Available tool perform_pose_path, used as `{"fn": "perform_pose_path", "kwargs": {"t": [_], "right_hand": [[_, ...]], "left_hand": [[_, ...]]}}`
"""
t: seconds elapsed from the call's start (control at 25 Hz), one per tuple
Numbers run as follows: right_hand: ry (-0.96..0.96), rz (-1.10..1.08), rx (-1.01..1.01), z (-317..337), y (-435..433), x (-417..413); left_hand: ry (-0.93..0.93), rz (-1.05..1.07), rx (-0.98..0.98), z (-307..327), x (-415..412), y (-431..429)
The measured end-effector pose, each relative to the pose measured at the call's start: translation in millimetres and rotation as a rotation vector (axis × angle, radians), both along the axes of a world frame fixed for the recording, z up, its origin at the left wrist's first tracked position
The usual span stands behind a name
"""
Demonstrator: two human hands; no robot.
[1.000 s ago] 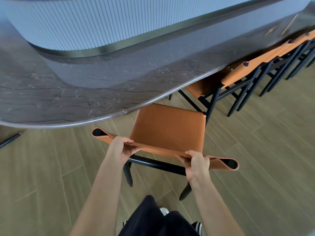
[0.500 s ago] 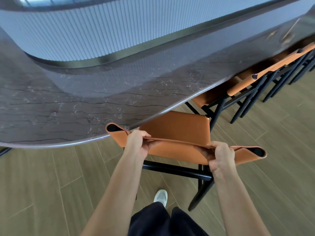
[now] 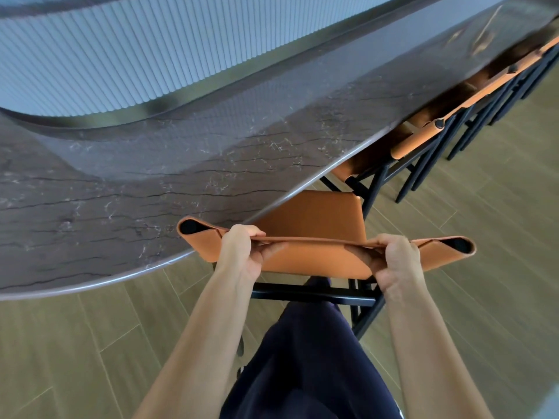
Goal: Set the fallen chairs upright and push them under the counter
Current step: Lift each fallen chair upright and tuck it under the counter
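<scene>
The chair (image 3: 314,225) stands upright on the floor, its orange seat partly tucked beneath the edge of the counter (image 3: 151,189). Its orange backrest (image 3: 317,255), a wide band with open loops at both ends, runs crosswise just in front of the counter's rim, and the left loop overlaps the rim in the view. A black crossbar (image 3: 311,293) of the frame shows below the backrest, with black legs slanting down to the right.

The left hand (image 3: 242,252) is closed around the top edge of the backrest near its left end, fingers curled over the far side and thumb underneath. The right hand (image 3: 396,261) is clamped on the same edge near the right end, fingers wrapped over the top. Both bare forearms reach forward from the bottom of the view, and a dark trouser leg (image 3: 305,358) is between them, close behind the crossbar.

The counter is dark veined stone with a curved edge, and a pale ribbed wall (image 3: 121,55) rises behind it. To the right, a row of other chairs (image 3: 423,137) with orange backs and black frames sits pushed under the counter. The floor (image 3: 75,358) is wood-look planking.
</scene>
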State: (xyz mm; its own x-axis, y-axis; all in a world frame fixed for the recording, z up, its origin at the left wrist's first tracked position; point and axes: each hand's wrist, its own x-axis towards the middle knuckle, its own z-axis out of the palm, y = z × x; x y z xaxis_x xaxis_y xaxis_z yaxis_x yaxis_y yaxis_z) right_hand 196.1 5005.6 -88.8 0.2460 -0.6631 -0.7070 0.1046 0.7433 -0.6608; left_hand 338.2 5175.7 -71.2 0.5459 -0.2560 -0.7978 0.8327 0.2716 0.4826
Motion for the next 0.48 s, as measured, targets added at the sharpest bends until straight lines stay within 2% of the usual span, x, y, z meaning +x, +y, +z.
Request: {"fn": "perform_pose_path", "kwargs": {"t": [0.32,0.48], "right_hand": [[0.01,0.113,-0.013,8,14,-14],[0.036,0.212,-0.033,7,22,1]], "left_hand": [[-0.022,-0.008,-0.07,-8,-14,26],[0.045,0.062,-0.093,-13,-15,46]]}}
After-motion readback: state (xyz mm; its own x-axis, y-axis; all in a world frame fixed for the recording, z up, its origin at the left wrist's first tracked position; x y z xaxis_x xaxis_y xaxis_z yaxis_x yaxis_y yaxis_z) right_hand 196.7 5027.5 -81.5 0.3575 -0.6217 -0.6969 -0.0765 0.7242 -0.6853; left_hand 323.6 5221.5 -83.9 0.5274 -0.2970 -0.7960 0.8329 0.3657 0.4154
